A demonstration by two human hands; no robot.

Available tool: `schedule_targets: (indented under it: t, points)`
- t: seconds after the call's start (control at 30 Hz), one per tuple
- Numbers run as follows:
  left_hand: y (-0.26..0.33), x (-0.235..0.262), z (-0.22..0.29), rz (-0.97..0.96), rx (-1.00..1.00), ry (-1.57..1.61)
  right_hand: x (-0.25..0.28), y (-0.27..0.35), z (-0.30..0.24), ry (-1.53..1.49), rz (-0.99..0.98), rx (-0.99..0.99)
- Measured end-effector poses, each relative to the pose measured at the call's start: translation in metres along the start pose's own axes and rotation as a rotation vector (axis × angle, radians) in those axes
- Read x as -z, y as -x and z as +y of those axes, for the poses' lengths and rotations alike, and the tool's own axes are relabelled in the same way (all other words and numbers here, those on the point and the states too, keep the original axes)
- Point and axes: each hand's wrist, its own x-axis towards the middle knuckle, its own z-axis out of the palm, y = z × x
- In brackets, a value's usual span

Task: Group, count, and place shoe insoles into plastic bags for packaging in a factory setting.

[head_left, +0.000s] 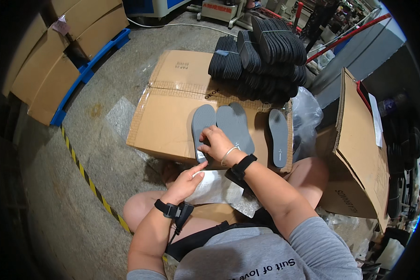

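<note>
On top of a cardboard box (170,109) lie several grey insoles. My right hand (217,143) is over the left grey insole (203,114), fingers bent, thumb and forefinger apart, nothing visible between them. A whitish patch shows on that insole's heel, just below my right thumb. My left hand (184,185) has its forefinger stretched to the heel end at the box's near edge. Its thumb is by a white sheet (217,186) across my lap. Two overlapping grey insoles (233,122) sit beside my right hand, and a separate grey insole (278,135) lies farther right.
Bundles of dark insoles (266,56) are piled at the box's far right. An open carton (359,163) stands to the right, near clear plastic bags (305,116). Boxes on a blue pallet (86,74) stand left, beyond yellow-black floor tape (91,186).
</note>
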Motion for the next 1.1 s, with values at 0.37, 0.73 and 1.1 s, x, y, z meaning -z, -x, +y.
schedule_targets:
  t: [0.37, 0.73, 1.1]
  points:
    - [0.003, 0.003, 0.003, -0.027, 0.098, 0.036, 0.002, 0.007, -0.032, 0.256, 0.199, -0.097]
    - [0.004, 0.018, 0.022, -0.06, 0.186, 0.505, 0.048, 0.074, -0.023, -0.083, -0.144, 0.049]
    - [0.004, 0.001, 0.032, 0.342, -0.617, -0.851, 0.032, 0.068, -0.026, -0.001, -0.251, 0.022]
